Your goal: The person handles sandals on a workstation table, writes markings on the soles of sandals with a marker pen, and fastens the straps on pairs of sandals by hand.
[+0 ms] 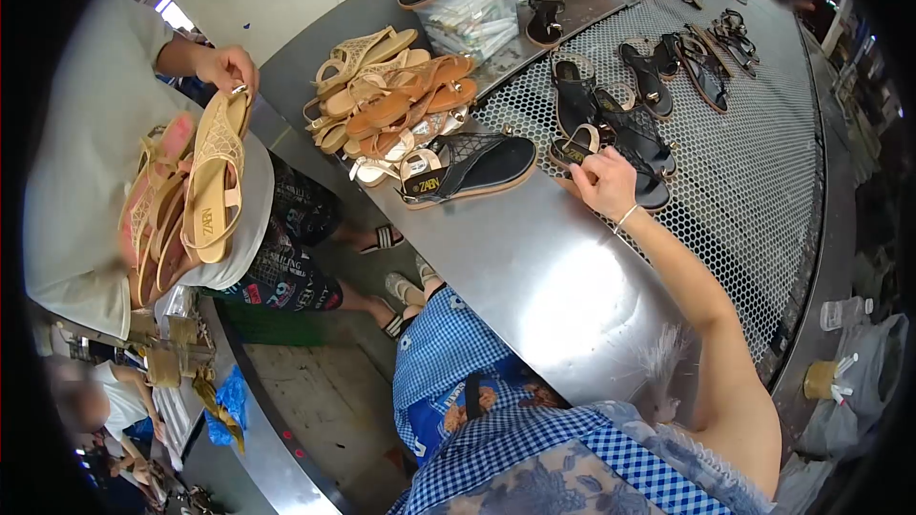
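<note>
My right hand [607, 183] reaches over the perforated conveyor with its fingers closed on a black sandal [571, 151]. The hand hides the middle of that sandal, and other black sandals [641, 133] lie right behind it. On the steel ledge to the left of my hand, a single black sandal [468, 170] with a gold label rests upright on its sole. Beside it is a heap of tan, brown and silvery sandals [410, 100]. My left hand is out of view.
At the left, a person in a white shirt holds several beige sandals [212, 205]. A clear plastic bin [472, 14] with a black sandal on top stands on the ledge. More black sandals [706, 72] lie along the conveyor [744, 191]. A plastic bottle [844, 313] is at the right.
</note>
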A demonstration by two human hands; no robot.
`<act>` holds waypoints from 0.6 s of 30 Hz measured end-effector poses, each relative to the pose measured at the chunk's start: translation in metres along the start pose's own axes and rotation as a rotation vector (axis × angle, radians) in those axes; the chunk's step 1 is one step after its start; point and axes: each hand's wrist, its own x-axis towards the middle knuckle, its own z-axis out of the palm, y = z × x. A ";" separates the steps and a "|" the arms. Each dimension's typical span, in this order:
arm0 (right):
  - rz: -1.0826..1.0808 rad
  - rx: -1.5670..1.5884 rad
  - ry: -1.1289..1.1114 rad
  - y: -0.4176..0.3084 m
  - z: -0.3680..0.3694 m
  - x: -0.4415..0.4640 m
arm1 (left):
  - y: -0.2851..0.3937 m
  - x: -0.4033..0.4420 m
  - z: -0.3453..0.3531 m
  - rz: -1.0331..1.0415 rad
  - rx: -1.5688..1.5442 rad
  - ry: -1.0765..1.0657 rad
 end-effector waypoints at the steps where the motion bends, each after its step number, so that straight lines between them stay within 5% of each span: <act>1: -0.114 -0.063 0.083 0.003 0.001 0.002 | 0.033 -0.017 0.011 -0.117 -0.109 0.013; 5: -0.185 -0.239 0.052 0.009 0.019 0.009 | 0.208 -0.064 0.044 -0.380 -0.671 -0.382; 8: -0.103 -0.411 -0.143 0.047 0.017 -0.002 | 0.336 -0.052 0.039 -0.356 -1.544 -0.487; 10: -0.088 -0.541 -0.276 0.081 0.006 -0.003 | 0.372 -0.030 0.032 -0.228 -2.033 -0.643; 16: 0.204 -0.973 -0.038 0.147 -0.051 0.020 | 0.414 0.030 0.016 -0.571 -2.686 -0.819; 17: -0.030 -0.895 0.153 0.144 -0.046 0.021 | 0.408 0.031 0.018 -0.585 -2.696 -0.809; 18: -0.028 -0.871 0.144 0.121 -0.034 0.011 | 0.404 0.032 0.023 -0.579 -2.697 -0.811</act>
